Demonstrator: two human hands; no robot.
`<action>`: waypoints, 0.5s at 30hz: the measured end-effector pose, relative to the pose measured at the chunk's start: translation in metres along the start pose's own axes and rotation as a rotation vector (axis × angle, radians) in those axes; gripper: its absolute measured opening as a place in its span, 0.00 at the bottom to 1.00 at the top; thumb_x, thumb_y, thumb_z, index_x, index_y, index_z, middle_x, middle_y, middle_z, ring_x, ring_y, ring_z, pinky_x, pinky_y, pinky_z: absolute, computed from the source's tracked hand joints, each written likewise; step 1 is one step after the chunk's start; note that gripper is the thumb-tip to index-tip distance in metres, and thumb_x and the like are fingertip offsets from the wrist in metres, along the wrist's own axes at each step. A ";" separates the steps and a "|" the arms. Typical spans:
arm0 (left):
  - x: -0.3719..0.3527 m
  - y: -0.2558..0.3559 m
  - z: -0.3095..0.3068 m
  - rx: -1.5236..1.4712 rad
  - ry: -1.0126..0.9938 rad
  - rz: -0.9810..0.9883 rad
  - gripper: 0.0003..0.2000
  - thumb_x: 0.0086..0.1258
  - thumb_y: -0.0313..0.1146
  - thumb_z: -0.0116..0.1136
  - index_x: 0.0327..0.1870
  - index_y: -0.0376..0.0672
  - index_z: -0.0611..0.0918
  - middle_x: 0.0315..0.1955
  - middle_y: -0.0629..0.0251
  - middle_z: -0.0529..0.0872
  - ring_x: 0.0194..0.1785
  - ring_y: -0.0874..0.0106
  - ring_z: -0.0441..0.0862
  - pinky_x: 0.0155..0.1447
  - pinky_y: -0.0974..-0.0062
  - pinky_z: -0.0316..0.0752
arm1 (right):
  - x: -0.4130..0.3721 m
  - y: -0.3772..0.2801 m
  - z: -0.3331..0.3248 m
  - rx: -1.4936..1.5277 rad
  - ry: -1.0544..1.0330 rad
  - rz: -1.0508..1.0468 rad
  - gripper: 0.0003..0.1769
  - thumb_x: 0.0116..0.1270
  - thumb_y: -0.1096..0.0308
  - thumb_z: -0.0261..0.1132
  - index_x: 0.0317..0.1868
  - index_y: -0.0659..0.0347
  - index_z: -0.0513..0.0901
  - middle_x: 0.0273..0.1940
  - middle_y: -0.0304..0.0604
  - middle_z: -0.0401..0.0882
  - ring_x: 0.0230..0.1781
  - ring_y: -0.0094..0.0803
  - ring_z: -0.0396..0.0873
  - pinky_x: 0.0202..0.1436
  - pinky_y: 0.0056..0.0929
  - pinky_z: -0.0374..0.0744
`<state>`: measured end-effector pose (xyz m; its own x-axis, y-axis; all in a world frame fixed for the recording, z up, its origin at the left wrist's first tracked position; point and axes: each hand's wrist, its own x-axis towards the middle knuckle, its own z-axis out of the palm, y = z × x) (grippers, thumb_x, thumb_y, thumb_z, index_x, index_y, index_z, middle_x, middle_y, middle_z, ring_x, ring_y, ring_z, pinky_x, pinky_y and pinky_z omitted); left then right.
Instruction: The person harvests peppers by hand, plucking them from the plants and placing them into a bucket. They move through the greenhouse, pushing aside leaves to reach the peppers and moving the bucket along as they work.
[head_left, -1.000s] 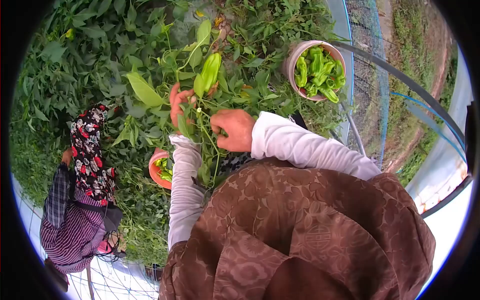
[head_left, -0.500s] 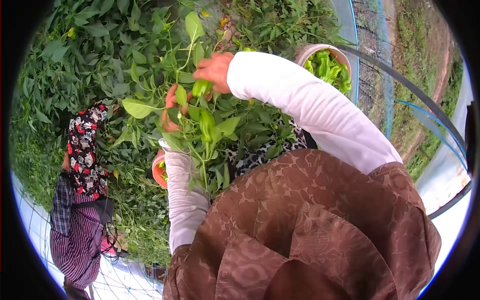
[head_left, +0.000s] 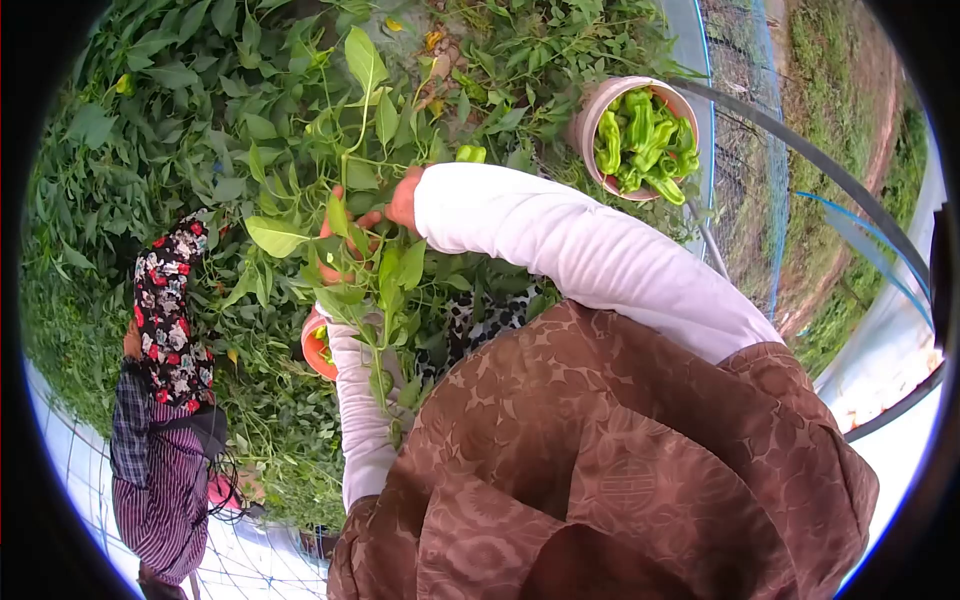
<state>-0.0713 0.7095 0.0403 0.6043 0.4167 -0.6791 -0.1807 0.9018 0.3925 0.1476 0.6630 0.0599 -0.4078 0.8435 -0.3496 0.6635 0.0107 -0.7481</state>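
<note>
My left hand is among the leaves of a pepper plant, its fingers curled round the stems and partly covered by foliage. My right hand is beside it, closed, with most of its fingers hidden by leaves and the white sleeve. A green pepper pokes out past the right wrist and appears held in that hand; its other end is hidden.
A pale bucket of green peppers stands at the upper right. An orange-rimmed bucket is beside my left forearm. Another person in a flowered sleeve is at the left among plants. Netting and a curved pole are at the right.
My right hand has moved down and left, nearer my left hand, and the protruding pepper has moved with its wrist. The peppers that showed between and below the hands are no longer clearly visible.
</note>
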 end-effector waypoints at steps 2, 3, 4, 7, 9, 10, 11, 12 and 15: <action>-0.002 0.002 -0.015 -0.014 -0.090 -0.008 0.33 0.62 0.34 0.59 0.67 0.51 0.56 0.47 0.50 0.76 0.42 0.69 0.80 0.37 0.72 0.80 | -0.011 -0.002 -0.002 -0.070 -0.110 0.046 0.24 0.44 0.60 0.68 0.43 0.59 0.77 0.30 0.51 0.78 0.32 0.48 0.77 0.39 0.42 0.76; -0.003 0.003 -0.026 0.050 -0.087 -0.019 0.33 0.62 0.35 0.58 0.68 0.53 0.56 0.50 0.49 0.74 0.44 0.69 0.80 0.37 0.70 0.80 | -0.018 -0.003 -0.003 -0.103 -0.181 0.077 0.24 0.44 0.60 0.68 0.44 0.59 0.77 0.31 0.51 0.78 0.33 0.49 0.77 0.40 0.42 0.76; 0.002 0.000 -0.053 -0.260 -0.153 -0.168 0.33 0.63 0.36 0.58 0.68 0.55 0.56 0.53 0.47 0.72 0.46 0.68 0.79 0.40 0.69 0.80 | -0.027 -0.005 -0.005 -0.126 -0.259 0.110 0.25 0.44 0.60 0.68 0.44 0.59 0.77 0.31 0.52 0.79 0.34 0.49 0.78 0.40 0.42 0.76; 0.007 -0.002 -0.045 -0.160 -0.178 -0.023 0.34 0.65 0.40 0.54 0.69 0.56 0.51 0.58 0.40 0.65 0.49 0.59 0.79 0.50 0.60 0.78 | -0.059 0.003 -0.010 0.073 -0.602 0.190 0.27 0.43 0.59 0.68 0.45 0.60 0.77 0.32 0.54 0.79 0.37 0.49 0.78 0.43 0.41 0.76; 0.011 0.006 -0.064 -0.223 -0.108 -0.150 0.29 0.70 0.40 0.45 0.69 0.62 0.49 0.62 0.39 0.57 0.56 0.58 0.73 0.57 0.55 0.72 | -0.097 0.020 -0.024 0.209 -0.462 0.232 0.28 0.42 0.59 0.69 0.46 0.61 0.76 0.33 0.54 0.79 0.38 0.49 0.78 0.44 0.40 0.75; 0.012 0.003 -0.062 -0.176 -0.077 -0.170 0.27 0.72 0.41 0.41 0.69 0.64 0.49 0.63 0.39 0.53 0.60 0.57 0.69 0.60 0.52 0.68 | -0.122 0.031 -0.033 0.332 -0.316 0.243 0.29 0.42 0.58 0.69 0.46 0.62 0.76 0.34 0.55 0.79 0.40 0.49 0.78 0.46 0.39 0.75; 0.018 0.003 -0.054 -0.286 -0.245 -0.159 0.26 0.72 0.40 0.40 0.69 0.65 0.48 0.64 0.38 0.51 0.62 0.57 0.67 0.61 0.51 0.66 | -0.148 0.047 -0.033 0.364 -0.207 0.297 0.31 0.42 0.58 0.69 0.49 0.61 0.76 0.35 0.55 0.79 0.39 0.48 0.78 0.46 0.38 0.76; 0.023 0.004 -0.045 -0.396 -0.421 -0.164 0.26 0.73 0.40 0.39 0.69 0.65 0.48 0.64 0.37 0.49 0.64 0.58 0.64 0.62 0.51 0.65 | -0.171 0.064 -0.042 0.383 -0.116 0.377 0.31 0.43 0.59 0.69 0.50 0.60 0.75 0.35 0.54 0.80 0.38 0.48 0.79 0.45 0.38 0.76; 0.025 0.002 -0.044 -0.244 -0.256 -0.113 0.30 0.68 0.34 0.49 0.69 0.52 0.51 0.59 0.42 0.60 0.58 0.59 0.70 0.58 0.58 0.70 | -0.239 0.118 -0.063 0.190 0.077 0.803 0.33 0.45 0.55 0.69 0.53 0.57 0.74 0.39 0.54 0.80 0.39 0.46 0.80 0.48 0.36 0.76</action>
<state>-0.0913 0.7271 -0.0032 0.8002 0.2988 -0.5201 -0.2627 0.9541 0.1439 0.3628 0.4964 0.0904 0.1937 0.5902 -0.7837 0.6139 -0.6960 -0.3724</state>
